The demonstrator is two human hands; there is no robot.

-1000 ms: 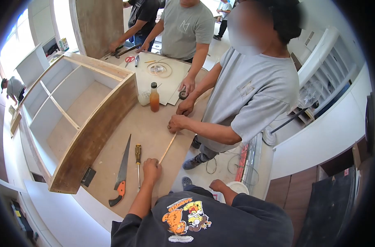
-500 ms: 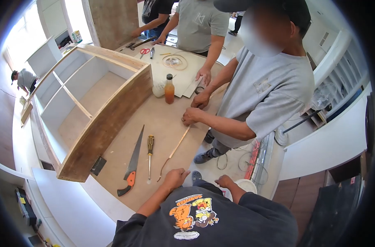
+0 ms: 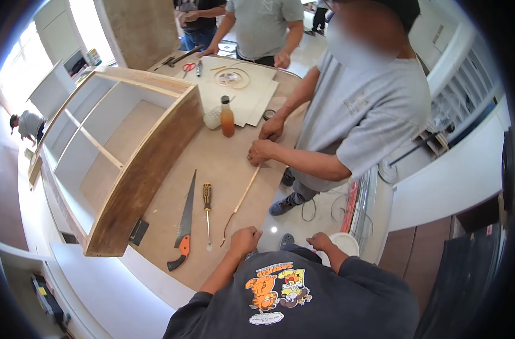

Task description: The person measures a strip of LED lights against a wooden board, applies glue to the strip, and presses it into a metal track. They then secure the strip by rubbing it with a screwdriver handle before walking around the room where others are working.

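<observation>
My left hand is at the near edge of the worktable, its fingers curled in with nothing visible in them. My right hand hangs past the table edge, closed loosely, beside a white bucket. Just beyond my left hand lies the wire end of a thin pale strip. A co-worker's two hands hold the strip's far end. To the left are a yellow-and-black screwdriver and a hand saw with an orange and black handle.
A curved wooden frame cabinet stands on the left. Farther back are a bottle of orange liquid, white sheets, a coiled strip, red scissors and a hammer. A co-worker stands at the right; others are behind.
My view has shifted slightly. The co-worker at the back has lifted a hand off the white sheets. My hands stay curled in about the same place.
</observation>
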